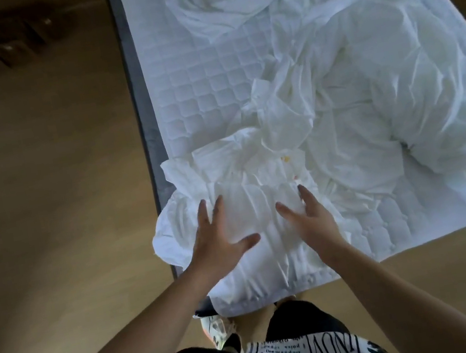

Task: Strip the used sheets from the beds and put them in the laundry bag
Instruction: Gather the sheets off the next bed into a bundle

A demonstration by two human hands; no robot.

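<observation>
Sheet (293, 122) — crumpled, strung lengthwise along mattress (193, 83)

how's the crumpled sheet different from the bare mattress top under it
The sheet is smooth, thin cloth, wrinkled and bunched into heaps; the mattress lies flat with a quilted square pattern. The sheet spills over the near left corner, while the mattress keeps straight edges. Both open hands, left hand and right hand, are spread over the sheet, not the bare mattress. Both are white.
</observation>
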